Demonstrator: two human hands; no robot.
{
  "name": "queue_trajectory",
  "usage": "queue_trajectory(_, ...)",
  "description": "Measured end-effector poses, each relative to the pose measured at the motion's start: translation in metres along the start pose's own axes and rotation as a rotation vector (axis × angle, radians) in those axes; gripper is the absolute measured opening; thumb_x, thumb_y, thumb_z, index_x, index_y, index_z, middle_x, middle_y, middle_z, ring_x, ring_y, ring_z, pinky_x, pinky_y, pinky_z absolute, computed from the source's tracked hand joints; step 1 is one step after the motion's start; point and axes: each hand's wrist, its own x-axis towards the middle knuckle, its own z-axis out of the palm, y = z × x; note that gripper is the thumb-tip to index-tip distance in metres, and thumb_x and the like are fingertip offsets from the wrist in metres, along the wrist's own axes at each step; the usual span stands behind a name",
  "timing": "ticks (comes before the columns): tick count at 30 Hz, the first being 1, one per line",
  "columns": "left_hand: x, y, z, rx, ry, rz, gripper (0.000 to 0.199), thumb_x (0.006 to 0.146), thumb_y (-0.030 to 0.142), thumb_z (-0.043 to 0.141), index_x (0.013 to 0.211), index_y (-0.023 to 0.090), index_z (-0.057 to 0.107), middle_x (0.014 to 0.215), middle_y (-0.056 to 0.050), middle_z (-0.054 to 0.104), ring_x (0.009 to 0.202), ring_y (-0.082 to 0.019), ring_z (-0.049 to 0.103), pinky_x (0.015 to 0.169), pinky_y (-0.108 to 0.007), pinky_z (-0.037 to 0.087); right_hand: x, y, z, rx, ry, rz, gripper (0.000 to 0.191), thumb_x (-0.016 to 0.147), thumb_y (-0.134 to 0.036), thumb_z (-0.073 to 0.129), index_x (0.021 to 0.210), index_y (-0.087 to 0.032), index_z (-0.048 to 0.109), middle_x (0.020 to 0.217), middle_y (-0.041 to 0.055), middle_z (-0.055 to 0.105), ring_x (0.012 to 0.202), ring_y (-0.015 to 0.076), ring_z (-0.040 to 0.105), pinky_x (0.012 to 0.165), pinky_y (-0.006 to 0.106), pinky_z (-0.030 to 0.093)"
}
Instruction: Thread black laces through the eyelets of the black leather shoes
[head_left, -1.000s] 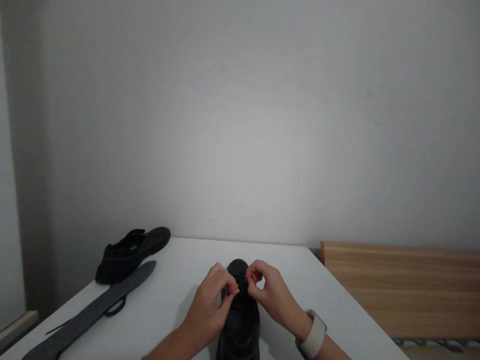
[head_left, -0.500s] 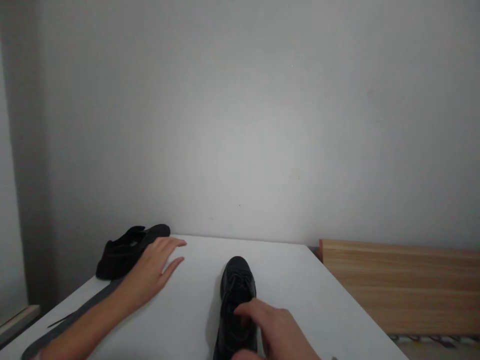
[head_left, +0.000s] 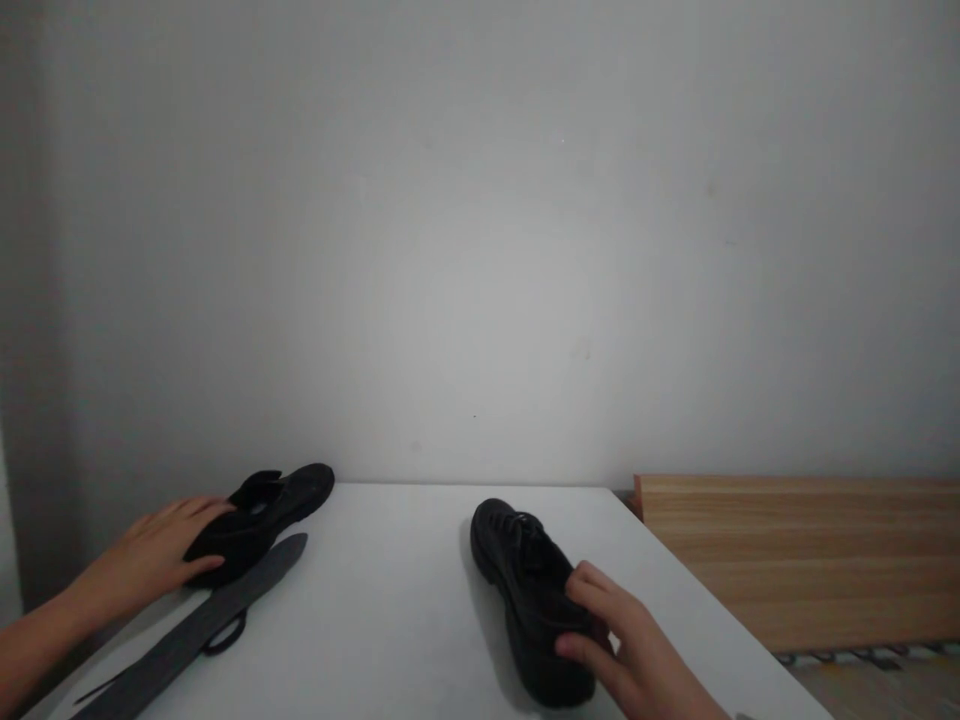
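A black lace-up shoe [head_left: 517, 585] stands on the white table [head_left: 375, 620], its toe pointing to the far left and its laces across the front. My right hand [head_left: 626, 640] grips its heel end, fingers at the opening and thumb against the side. At the far left, a second black shoe [head_left: 292, 500] lies near the wall with its tongue raised. My left hand [head_left: 169, 550] is wrapped over its heel, thumb on the near side. Beside it lies a long, flat, dark grey strip [head_left: 202, 630] with a rounded end. A black lace-like loop [head_left: 227, 636] shows next to the strip.
A plain grey wall [head_left: 480, 250] rises behind the table's far edge. Right of the table stands a wood-grain panel [head_left: 795, 560], lower than the tabletop's back corner, with a row of dark hooks or loops beneath it.
My left hand has moved left and back onto the far shoe's heel. My right hand has shifted right to the near shoe's heel, and that shoe has turned, its heel swinging right.
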Motion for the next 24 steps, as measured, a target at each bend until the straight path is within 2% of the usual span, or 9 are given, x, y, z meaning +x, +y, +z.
queue_trajectory(2, 0.005, -0.010, 0.005, 0.031, -0.112, 0.083, 0.037, 0.075, 0.028, 0.055, 0.110, 0.017, 0.063, 0.121, -0.006, 0.064, 0.114, -0.023, 0.055, 0.097, -0.029, 0.036, -0.001, 0.022, -0.016, -0.063, 0.050, 0.045, 0.007, 0.083, -0.027, 0.060, 0.082, -0.021, 0.062, 0.089, 0.0053, 0.062, 0.079, 0.0194, 0.058, 0.067, 0.027, 0.048)
queue_trajectory(4, 0.009, -0.017, 0.008, 0.055, -0.137, 0.111, 0.037, 0.077, 0.029, 0.052, 0.109, 0.016, 0.064, 0.121, -0.006, 0.064, 0.115, -0.025, 0.052, 0.098, -0.031, 0.034, 0.002, 0.052, -0.030, -0.122, 0.109, 0.069, 0.010, 0.084, -0.029, 0.057, 0.084, -0.021, 0.062, 0.093, 0.0069, 0.062, 0.081, 0.0204, 0.059, 0.069, 0.029, 0.049)
queue_trajectory(8, 0.014, -0.021, 0.008, 0.101, -0.076, 0.149, 0.031, 0.080, 0.030, 0.051, 0.103, 0.020, 0.068, 0.116, -0.005, 0.066, 0.114, -0.026, 0.050, 0.099, -0.035, 0.032, 0.011, 0.121, -0.052, -0.207, 0.158, 0.141, 0.017, 0.083, -0.034, 0.054, 0.088, -0.020, 0.063, 0.096, 0.0093, 0.063, 0.083, 0.0226, 0.060, 0.072, 0.033, 0.051)
queue_trajectory(12, 0.018, -0.012, -0.004, 0.054, 0.008, 0.231, 0.025, 0.081, 0.033, 0.054, 0.099, 0.023, 0.069, 0.111, -0.003, 0.067, 0.112, -0.026, 0.050, 0.099, -0.035, 0.033, 0.018, 0.181, -0.065, -0.255, 0.221, 0.183, 0.023, 0.080, -0.038, 0.053, 0.089, -0.019, 0.064, 0.102, 0.0124, 0.064, 0.098, 0.0282, 0.061, 0.086, 0.039, 0.051)
queue_trajectory(15, 0.020, 0.002, -0.019, 0.016, 0.069, 0.263, 0.023, 0.083, 0.035, 0.055, 0.094, 0.021, 0.069, 0.104, -0.005, 0.067, 0.107, -0.026, 0.050, 0.095, -0.036, 0.035, 0.021, 0.210, -0.067, -0.279, 0.265, 0.222, 0.029, 0.076, -0.043, 0.054, 0.091, -0.020, 0.065, 0.105, 0.0134, 0.065, 0.102, 0.0302, 0.061, 0.090, 0.041, 0.050)
queue_trajectory(18, 0.020, 0.023, -0.034, -0.022, 0.137, 0.329, 0.021, 0.083, 0.036, 0.056, 0.089, 0.020, 0.069, 0.098, -0.007, 0.066, 0.106, -0.028, 0.050, 0.093, -0.039, 0.037, 0.023, 0.227, -0.068, -0.290, 0.256, 0.245, 0.032, 0.074, -0.046, 0.054, 0.089, -0.020, 0.065, 0.105, 0.0144, 0.065, 0.101, 0.0306, 0.062, 0.090, 0.042, 0.050)
queue_trajectory(22, 0.007, 0.064, -0.051, -0.163, 0.227, 0.407, 0.024, 0.086, 0.042, 0.053, 0.086, 0.022, 0.066, 0.097, -0.006, 0.065, 0.101, -0.026, 0.052, 0.091, -0.038, 0.039, 0.024, 0.239, -0.067, -0.286, 0.263, 0.258, 0.032, 0.073, -0.045, 0.054, 0.090, -0.020, 0.064, 0.106, 0.0142, 0.064, 0.099, 0.0307, 0.062, 0.090, 0.044, 0.050)
queue_trajectory(24, -0.006, 0.091, -0.057, -0.256, 0.232, 0.429, 0.024, 0.087, 0.042, 0.052, 0.090, 0.022, 0.065, 0.103, -0.006, 0.063, 0.104, -0.025, 0.052, 0.091, -0.036, 0.041, 0.023, 0.244, -0.067, -0.281, 0.282, 0.248, 0.029, 0.073, -0.043, 0.055, 0.090, -0.021, 0.064, 0.104, 0.0137, 0.065, 0.099, 0.0317, 0.062, 0.089, 0.045, 0.050)
